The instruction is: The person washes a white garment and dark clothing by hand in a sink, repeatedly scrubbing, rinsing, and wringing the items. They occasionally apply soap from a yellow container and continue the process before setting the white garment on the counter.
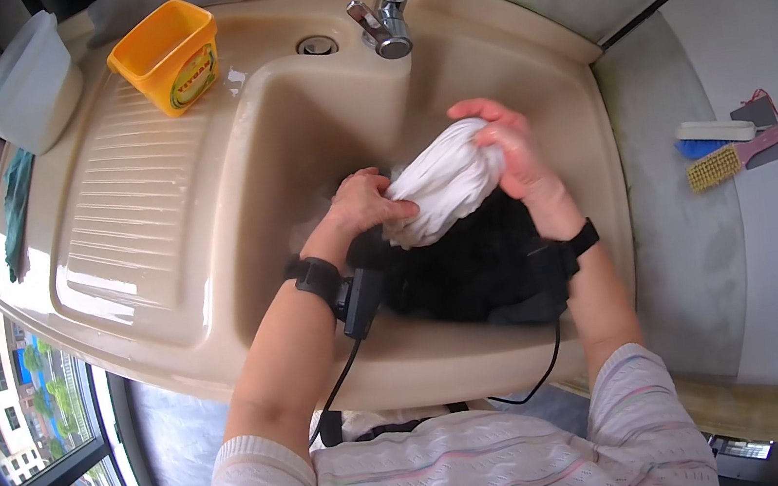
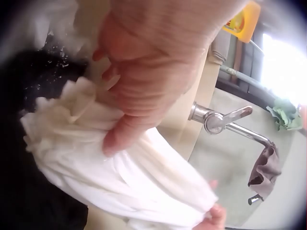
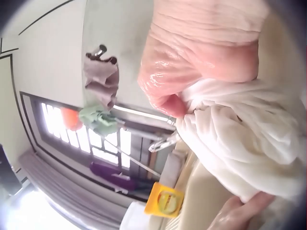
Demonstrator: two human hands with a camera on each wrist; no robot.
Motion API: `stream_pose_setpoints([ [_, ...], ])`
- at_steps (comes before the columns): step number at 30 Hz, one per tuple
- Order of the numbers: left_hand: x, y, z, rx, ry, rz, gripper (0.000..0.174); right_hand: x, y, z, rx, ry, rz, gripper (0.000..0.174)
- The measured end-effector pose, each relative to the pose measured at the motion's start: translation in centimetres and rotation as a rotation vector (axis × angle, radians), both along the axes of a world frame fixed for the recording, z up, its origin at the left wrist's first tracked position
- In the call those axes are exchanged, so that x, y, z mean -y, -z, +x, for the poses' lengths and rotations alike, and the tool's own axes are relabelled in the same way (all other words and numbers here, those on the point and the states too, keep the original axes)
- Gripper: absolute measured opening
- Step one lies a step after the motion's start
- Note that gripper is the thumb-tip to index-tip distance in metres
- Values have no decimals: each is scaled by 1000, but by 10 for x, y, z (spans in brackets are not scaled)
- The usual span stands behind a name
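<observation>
A bunched, wet-looking white cloth (image 1: 445, 181) is stretched between both hands above the sink basin (image 1: 249, 153). At its lower left end my left hand (image 1: 366, 202) grips it, and the left wrist view shows the thumb (image 2: 117, 139) lying over gathered folds. My right hand (image 1: 514, 148) holds the upper right end, fingers wrapped over it. In the right wrist view, folds of the cloth (image 3: 240, 134) spread out below that hand's wet palm (image 3: 187, 57). Beneath the cloth, a dark heap of black fabric (image 1: 452, 274) fills the basin's near part.
Behind the basin stands a chrome faucet (image 1: 388, 27). On the ribbed drainboard (image 1: 133, 198) at left sit a yellow tub (image 1: 168, 56) and a whitish basin (image 1: 30, 89). A green cloth (image 1: 19, 213) hangs at the counter's left edge. Brushes (image 1: 741, 152) lie off to the right.
</observation>
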State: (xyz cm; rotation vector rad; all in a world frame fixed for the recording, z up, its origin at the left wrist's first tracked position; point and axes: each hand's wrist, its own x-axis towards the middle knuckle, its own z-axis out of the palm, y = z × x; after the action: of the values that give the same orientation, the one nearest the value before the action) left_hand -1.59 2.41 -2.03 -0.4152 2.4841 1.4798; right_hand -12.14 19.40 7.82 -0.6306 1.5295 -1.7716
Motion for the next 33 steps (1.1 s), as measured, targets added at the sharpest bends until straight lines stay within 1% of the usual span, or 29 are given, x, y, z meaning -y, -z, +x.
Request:
stream_pose_setpoints([
  [1, 2, -2, -2, 27, -32, 66, 49, -11, 1, -7, 31, 86, 20, 30],
  [2, 3, 13, -5, 23, -160, 269, 38, -23, 4, -12, 62, 172, 40, 28],
  [3, 6, 9, -5, -6, -235, 545, 35, -33, 16, -16, 62, 223, 89, 30],
  [4, 9, 1, -4, -32, -310, 820, 33, -40, 33, -15, 61, 227, 89, 30],
  [5, 9, -6, -4, -44, -382, 981, 21, -46, 52, -10, -28, 123, 302, 33],
  [6, 8, -2, -5, -41, -377, 981, 21, -51, 61, -4, -116, 17, 514, 36],
  [8, 6, 9, -7, -107, -439, 1084, 23, -40, 57, 17, -123, -338, 747, 47],
  [9, 5, 6, -7, -103, -438, 1081, 23, -35, 60, 20, -134, -328, 709, 49],
  [10, 4, 4, -6, -89, -548, 1109, 28, -35, 66, 17, -127, -330, 705, 49],
  [11, 2, 2, -5, -75, -656, 1136, 32, -35, 75, 8, 4, -151, 479, 48],
  [12, 1, 6, -5, -69, -650, 1134, 32, -35, 78, 0, 128, 33, 253, 48],
  [13, -2, 10, -6, -81, -626, 1171, 34, -28, 74, -5, 105, 136, 313, 49],
  [14, -4, 13, -9, -96, -600, 1210, 37, -22, 74, -8, 101, 145, 313, 49],
  [15, -6, 10, -10, -97, -594, 1211, 37, -16, 76, -9, 154, 105, 279, 46],
  [16, -7, 7, -10, -25, -591, 1363, 37, -4, 77, -6, 210, 59, 243, 44],
  [17, -6, 5, -9, 53, -589, 1513, 37, 8, 82, 3, 94, 22, 217, 38],
  [18, -6, 11, -9, 60, -594, 1512, 37, 23, 80, 19, -19, -12, 193, 32],
  [20, -8, 36, -14, 9, -706, 1569, 34, 51, 40, 65, -526, 36, 431, 17],
  [21, -1, 53, -11, 24, -535, 1689, 24, 59, 47, 75, -711, 78, 396, 17],
  [22, -2, 61, -8, 24, -538, 1689, 24, 66, 56, 80, -896, 119, 356, 20],
  [23, -3, 69, -5, -148, -474, 1651, 21, 73, 63, 78, -977, 203, 320, 19],
  [24, -3, 72, -2, -321, -410, 1606, 19, 76, 71, 69, -978, 196, 318, 19],
  [25, -19, 4, -5, -48, -873, 1289, 17, 78, 78, 59, -951, 239, 486, 18],
  [26, -17, 17, -10, -52, -875, 1291, 17, 80, 80, 50, -922, 283, 651, 18],
  [28, -17, 25, -18, -43, -846, 1456, 18, 83, 80, 40, -935, 244, 661, 19],
  [29, -17, 30, -17, 4, -904, 1412, 17, 86, 81, 38, -918, 290, 709, 19],
  [30, -17, 28, -17, 6, -900, 1407, 17, 89, 79, 38, -900, 339, 753, 20],
  [32, -16, 27, -16, 3, -883, 1281, 16, 87, 76, 45, -902, 338, 741, 20],
  [33, -14, 24, -14, 4, -883, 1282, 16, 84, 72, 52, -909, 330, 738, 21],
])
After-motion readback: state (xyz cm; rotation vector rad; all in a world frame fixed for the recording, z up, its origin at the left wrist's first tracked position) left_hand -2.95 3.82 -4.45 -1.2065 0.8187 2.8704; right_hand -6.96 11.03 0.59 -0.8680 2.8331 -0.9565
